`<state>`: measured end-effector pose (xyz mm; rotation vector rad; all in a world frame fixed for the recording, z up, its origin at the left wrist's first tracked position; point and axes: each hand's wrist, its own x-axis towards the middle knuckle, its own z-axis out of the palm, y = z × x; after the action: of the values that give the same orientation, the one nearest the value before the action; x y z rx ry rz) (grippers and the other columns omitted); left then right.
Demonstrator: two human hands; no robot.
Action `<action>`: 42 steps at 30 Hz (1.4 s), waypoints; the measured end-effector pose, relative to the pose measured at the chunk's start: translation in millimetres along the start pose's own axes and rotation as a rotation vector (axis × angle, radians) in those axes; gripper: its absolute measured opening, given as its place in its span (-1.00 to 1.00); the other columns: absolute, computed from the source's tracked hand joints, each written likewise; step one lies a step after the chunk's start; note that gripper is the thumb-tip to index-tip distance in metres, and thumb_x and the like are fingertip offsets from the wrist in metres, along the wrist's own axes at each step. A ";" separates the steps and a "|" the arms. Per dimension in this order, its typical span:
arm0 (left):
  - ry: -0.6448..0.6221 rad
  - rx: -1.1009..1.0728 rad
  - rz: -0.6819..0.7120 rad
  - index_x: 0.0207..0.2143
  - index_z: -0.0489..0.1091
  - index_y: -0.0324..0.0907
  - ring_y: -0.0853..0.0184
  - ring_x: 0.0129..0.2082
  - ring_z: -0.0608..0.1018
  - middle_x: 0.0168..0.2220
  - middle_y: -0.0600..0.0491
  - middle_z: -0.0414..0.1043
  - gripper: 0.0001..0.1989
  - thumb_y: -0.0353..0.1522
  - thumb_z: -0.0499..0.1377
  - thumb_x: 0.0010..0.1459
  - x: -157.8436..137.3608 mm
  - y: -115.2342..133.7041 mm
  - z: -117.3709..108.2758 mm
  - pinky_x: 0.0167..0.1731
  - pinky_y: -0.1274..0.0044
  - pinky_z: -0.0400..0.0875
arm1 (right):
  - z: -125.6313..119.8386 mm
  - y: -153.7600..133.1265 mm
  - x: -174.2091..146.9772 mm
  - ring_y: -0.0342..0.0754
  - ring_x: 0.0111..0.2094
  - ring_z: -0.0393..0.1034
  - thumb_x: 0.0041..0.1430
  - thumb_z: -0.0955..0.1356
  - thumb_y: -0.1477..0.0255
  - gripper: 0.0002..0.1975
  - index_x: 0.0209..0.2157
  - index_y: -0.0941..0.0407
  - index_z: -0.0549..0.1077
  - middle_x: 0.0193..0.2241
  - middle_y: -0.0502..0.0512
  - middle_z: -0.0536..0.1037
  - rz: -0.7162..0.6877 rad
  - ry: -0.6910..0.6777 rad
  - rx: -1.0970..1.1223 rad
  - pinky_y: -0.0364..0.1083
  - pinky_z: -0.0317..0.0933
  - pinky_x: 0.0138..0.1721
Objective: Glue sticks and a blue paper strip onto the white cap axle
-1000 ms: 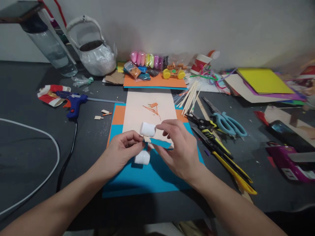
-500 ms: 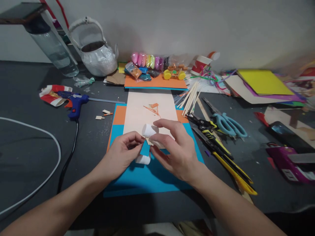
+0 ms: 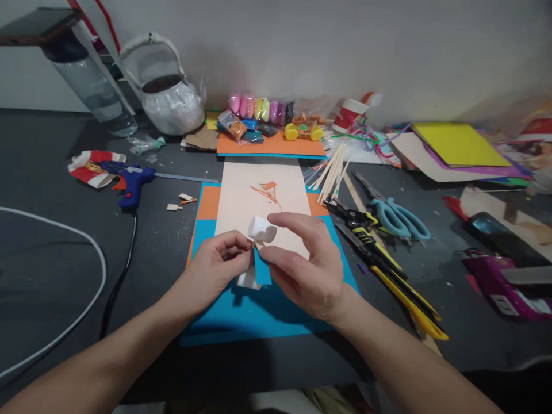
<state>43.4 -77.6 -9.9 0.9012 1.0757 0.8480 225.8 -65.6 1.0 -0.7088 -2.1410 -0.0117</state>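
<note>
The counter [image 3: 43, 299] spreads left of and nearer than the blue sheet [image 3: 259, 322]. Over this, the left hand [image 3: 222, 256] tightly pinches small sticks [image 3: 258, 244] by a blue strip [image 3: 261, 272]; the right hand [image 3: 313, 261] arches, forefinger apart, its hold unclear.

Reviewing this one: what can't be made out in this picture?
All in the head view:
Small sticks: mostly hidden by the left hand and right hand; count unclear.
Lower white roll: partly behind the blue strip.
Black cord: hidden where it meets the left forearm.
White cable: cut off by the left edge.
Magenta tool: its marking is too small to read.
</note>
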 end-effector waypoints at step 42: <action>-0.090 -0.290 -0.176 -0.30 0.49 -0.22 0.44 -0.40 0.42 -0.41 0.11 0.39 -0.66 -0.21 0.42 -0.06 -0.8 -1.1 3.5 -0.37 0.61 0.35 | 0.5 9.2 -0.7 0.01 -0.03 0.36 0.19 0.29 0.68 -0.69 -0.07 0.13 0.45 -0.07 0.24 0.44 0.121 -0.061 0.239 0.02 0.34 -0.09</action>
<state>46.8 -79.4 -9.9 0.5876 0.9110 0.7843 230.3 -58.1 -2.0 -0.7031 -2.1076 0.3291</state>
